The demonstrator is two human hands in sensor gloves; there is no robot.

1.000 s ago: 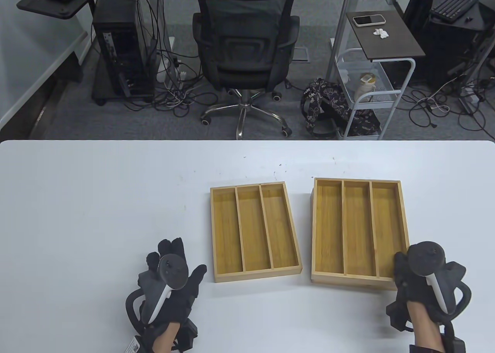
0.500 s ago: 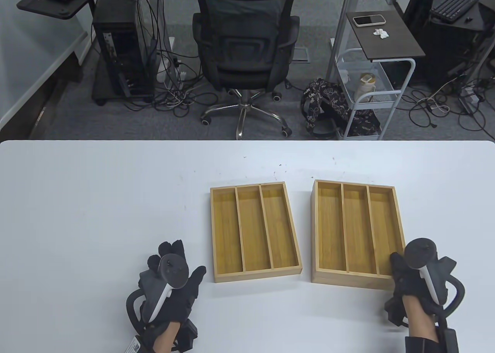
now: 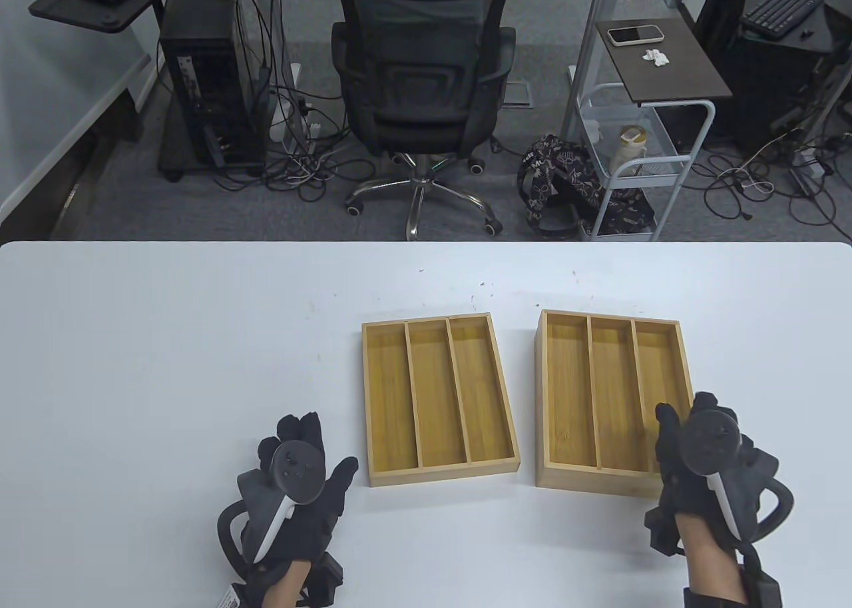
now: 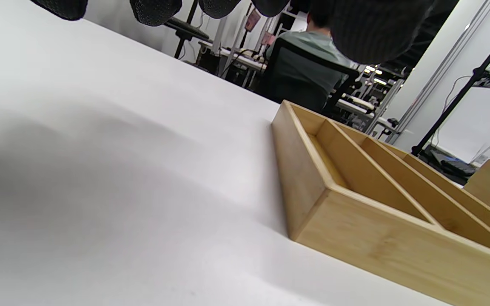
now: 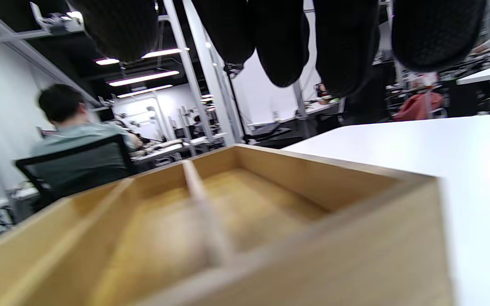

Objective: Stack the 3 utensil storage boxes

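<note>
**Ana:** Boxes first, from the table view: where are they?

**Ben:** Take the left box as the marker. It lies alone on the white table, three long slots, open side up. The right stack sits just beside it, apart by a strip of bare table. I judge that stack to be two boxes, one on the other, since its front wall looks taller; that would leave one box to add.

**Ana:** And the hands?

**Ben:** The left hand rests on the table near the left box's front corner, fingers spread, holding nothing. It looks parked there, ready to take that box. The right hand hangs over the stack's near right corner, fingers loosely spread; whether it touches the wood I cannot tell.

**Ana:** Left wrist view?

**Ben:** Fingertips hang clear above bare table, with the left box to their right, untouched.

**Ana:** Right wrist view?

**Ben:** Blurred. Fingers hang apart above the stack's corner, gripping nothing that I can see, perhaps placed to square it up.
</note>
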